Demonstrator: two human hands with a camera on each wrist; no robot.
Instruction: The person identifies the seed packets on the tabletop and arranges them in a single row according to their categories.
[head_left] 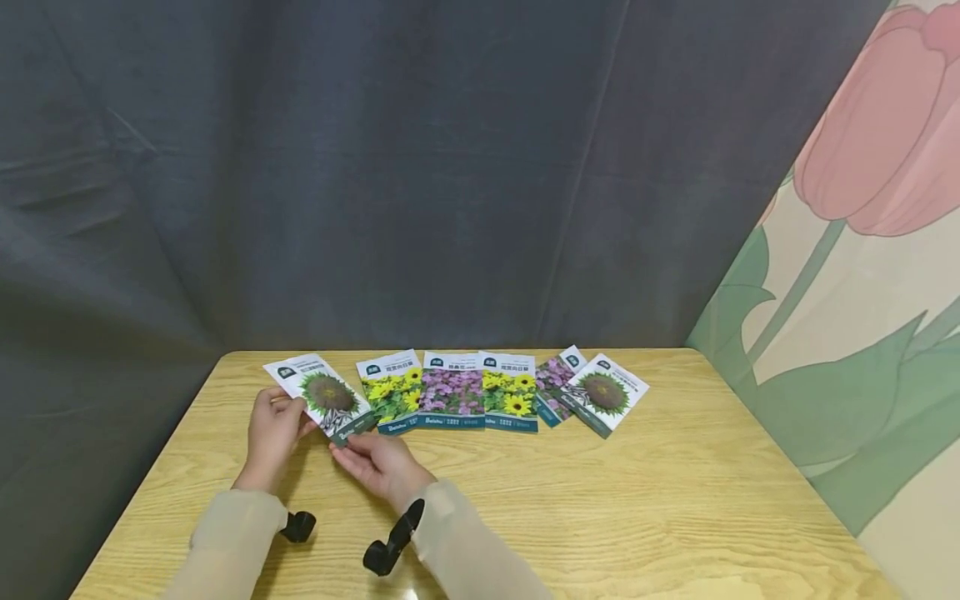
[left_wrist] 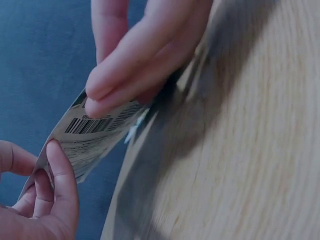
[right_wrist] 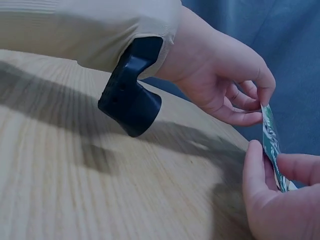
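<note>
A sunflower seed packet (head_left: 327, 395) with a white top and green foot is lifted and tilted at the left of the table. My left hand (head_left: 272, 432) pinches its left edge between thumb and fingers. At its bottom corner, my right hand (head_left: 384, 468) pinches it with thumb and fingers. Barcoded backing of the seed packet (left_wrist: 90, 125) faces the left wrist view, between left hand (left_wrist: 42, 200) and right hand (left_wrist: 145, 50). The right wrist view shows the seed packet (right_wrist: 270, 134) nearly edge-on, with left hand (right_wrist: 220, 70) above and right hand (right_wrist: 287, 200) below.
Beside the held packet lie a yellow-flower packet (head_left: 393, 392), a purple-flower packet (head_left: 452, 392) and another yellow-flower packet (head_left: 511, 392). Farther right, a sunflower packet (head_left: 604, 393) overlaps a purple-flower packet (head_left: 553, 379). A dark curtain (head_left: 450, 183) hangs behind the wooden table (head_left: 637, 517).
</note>
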